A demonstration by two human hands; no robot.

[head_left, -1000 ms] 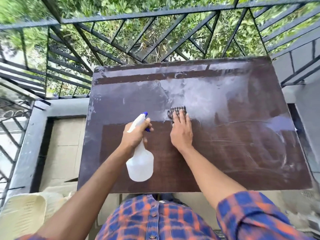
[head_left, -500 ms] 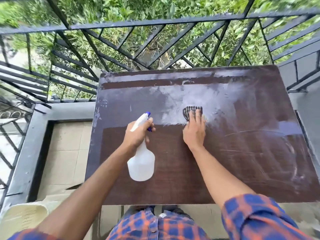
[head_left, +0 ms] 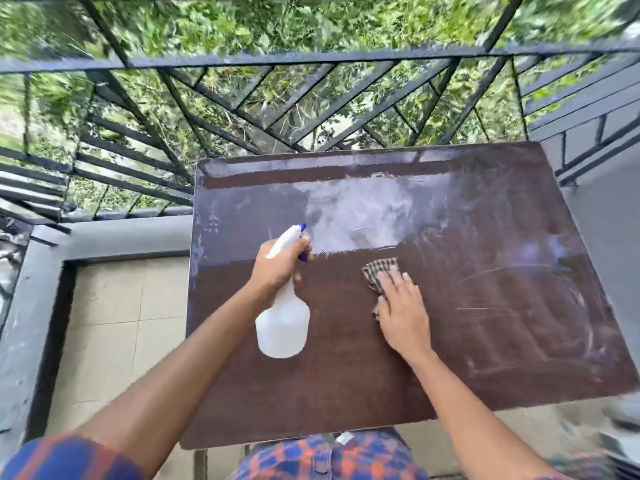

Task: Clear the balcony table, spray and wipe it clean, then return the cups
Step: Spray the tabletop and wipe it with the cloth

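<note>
Centrally, the left hand point(head_left: 281, 268) grips the neck of a white spray bottle point(head_left: 284, 317), its long axis tilted, blue-tipped nozzle pointing away; the right hand point(head_left: 401, 308), fingers flat and spread, presses a checked cloth point(head_left: 379, 270) onto the brown table point(head_left: 485, 306), cloth protruding beyond the fingertips.

Beyond my balcony a black metal railing point(head_left: 311, 58) stood before green foliage point(head_left: 311, 26), and beige floor tiles point(head_left: 114, 323) lay below.

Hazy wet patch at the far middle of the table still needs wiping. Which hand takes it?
Right. The right hand already presses the cloth flat just below the patch; the left hand is gripping the spray bottle.
</note>
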